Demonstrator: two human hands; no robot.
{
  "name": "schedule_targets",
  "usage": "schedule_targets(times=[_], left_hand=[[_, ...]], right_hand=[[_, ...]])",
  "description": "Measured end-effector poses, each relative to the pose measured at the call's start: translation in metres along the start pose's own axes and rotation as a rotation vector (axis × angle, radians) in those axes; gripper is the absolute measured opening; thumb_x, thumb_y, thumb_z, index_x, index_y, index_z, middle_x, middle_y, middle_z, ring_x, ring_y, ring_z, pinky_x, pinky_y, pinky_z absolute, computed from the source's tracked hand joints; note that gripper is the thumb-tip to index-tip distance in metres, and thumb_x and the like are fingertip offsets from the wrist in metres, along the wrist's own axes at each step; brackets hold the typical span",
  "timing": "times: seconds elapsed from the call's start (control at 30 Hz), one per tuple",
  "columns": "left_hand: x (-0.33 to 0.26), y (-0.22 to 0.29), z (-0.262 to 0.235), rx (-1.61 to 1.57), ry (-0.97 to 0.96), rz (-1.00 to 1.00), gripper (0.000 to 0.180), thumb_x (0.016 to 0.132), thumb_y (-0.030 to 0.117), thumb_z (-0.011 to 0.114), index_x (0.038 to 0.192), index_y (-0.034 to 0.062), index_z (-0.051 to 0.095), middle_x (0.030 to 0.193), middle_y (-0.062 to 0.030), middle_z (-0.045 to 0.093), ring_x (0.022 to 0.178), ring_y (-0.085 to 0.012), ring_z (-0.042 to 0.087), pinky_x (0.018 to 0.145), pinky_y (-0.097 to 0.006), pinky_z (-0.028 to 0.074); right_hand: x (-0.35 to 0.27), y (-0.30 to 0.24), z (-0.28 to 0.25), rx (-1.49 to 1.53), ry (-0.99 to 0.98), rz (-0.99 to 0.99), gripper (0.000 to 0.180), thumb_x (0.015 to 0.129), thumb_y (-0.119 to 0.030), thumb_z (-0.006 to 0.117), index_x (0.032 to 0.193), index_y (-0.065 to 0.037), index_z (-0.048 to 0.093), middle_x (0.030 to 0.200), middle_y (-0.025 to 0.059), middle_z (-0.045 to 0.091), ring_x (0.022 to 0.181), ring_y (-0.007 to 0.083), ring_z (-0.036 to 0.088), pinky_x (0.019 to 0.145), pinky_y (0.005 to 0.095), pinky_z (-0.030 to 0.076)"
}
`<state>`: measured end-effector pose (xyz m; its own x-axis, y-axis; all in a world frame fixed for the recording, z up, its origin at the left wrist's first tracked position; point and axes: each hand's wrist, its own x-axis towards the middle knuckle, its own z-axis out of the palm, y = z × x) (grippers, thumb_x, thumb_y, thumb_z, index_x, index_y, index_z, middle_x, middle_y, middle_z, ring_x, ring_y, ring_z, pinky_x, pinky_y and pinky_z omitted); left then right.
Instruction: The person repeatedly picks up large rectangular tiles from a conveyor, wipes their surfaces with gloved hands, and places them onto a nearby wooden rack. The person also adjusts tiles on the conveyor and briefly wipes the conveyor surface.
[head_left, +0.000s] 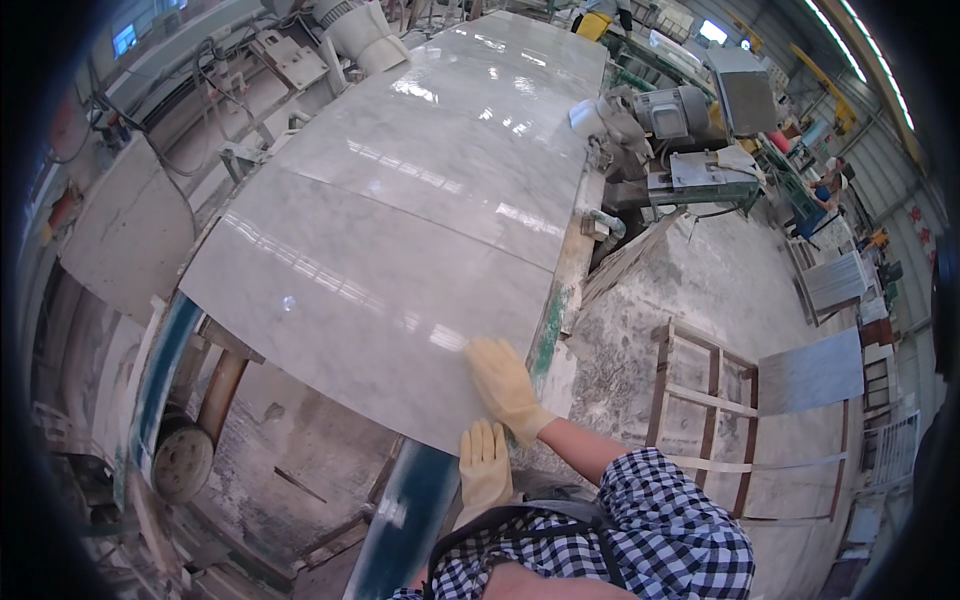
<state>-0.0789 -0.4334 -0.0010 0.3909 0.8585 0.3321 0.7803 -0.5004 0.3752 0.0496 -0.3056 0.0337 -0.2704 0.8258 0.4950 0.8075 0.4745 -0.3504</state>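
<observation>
A large glossy pale grey stone slab (370,300) lies flat in front of me, and a second one (450,150) sits end to end beyond it, a thin seam between them. My right hand (503,388), in a cream rubber glove, rests open on the near slab's right front corner, its fingers close together and stretched forward. Just below it, my left hand (484,470) in a matching glove is at the slab's front edge, fingers straight and side by side. Its palm and thumb are hidden.
Under the slab runs a frame with blue beams (405,515) and a roller (228,395). A grey motor (672,112) stands along the right side. Wooden racking (712,395) and a loose slab (812,372) are at right. Another stone piece (130,225) leans at left. People are farther back.
</observation>
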Motion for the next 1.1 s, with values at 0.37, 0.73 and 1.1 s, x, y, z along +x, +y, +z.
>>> schedule_targets(times=[0.37, 0.73, 1.1], left_hand=[[0.003, 0.006, 0.001, 0.029, 0.042, 0.023, 0.053, 0.090, 0.014, 0.060, 0.136, -0.0116, 0.058, 0.143, -0.0303, 0.057, 0.138, -0.0456, 0.050, 0.121, -0.057, 0.033], [0.007, 0.020, -0.001, 0.026, 0.050, 0.016, 0.051, 0.091, 0.012, 0.061, 0.135, -0.0129, 0.057, 0.143, -0.0305, 0.057, 0.137, -0.0463, 0.050, 0.121, -0.056, 0.033], [0.004, 0.027, -0.003, 0.022, 0.092, 0.014, 0.051, 0.090, 0.011, 0.062, 0.134, -0.0137, 0.058, 0.141, -0.0297, 0.058, 0.136, -0.0464, 0.051, 0.122, -0.055, 0.034]], right_hand=[[-0.005, 0.012, 0.017, -0.071, 0.016, 0.003, 0.037, 0.091, -0.012, 0.061, 0.127, -0.003, 0.063, 0.128, 0.0192, 0.065, 0.124, 0.0359, 0.058, 0.113, 0.0488, 0.041], [-0.003, 0.005, 0.003, 0.015, 0.152, -0.031, 0.041, 0.087, -0.005, 0.067, 0.127, 0.000, 0.062, 0.134, 0.0195, 0.062, 0.125, 0.0369, 0.057, 0.111, 0.0498, 0.042], [-0.002, 0.005, -0.001, 0.045, 0.218, -0.036, 0.044, 0.086, -0.004, 0.067, 0.129, 0.000, 0.061, 0.133, 0.0189, 0.063, 0.124, 0.0360, 0.058, 0.110, 0.0487, 0.042]])
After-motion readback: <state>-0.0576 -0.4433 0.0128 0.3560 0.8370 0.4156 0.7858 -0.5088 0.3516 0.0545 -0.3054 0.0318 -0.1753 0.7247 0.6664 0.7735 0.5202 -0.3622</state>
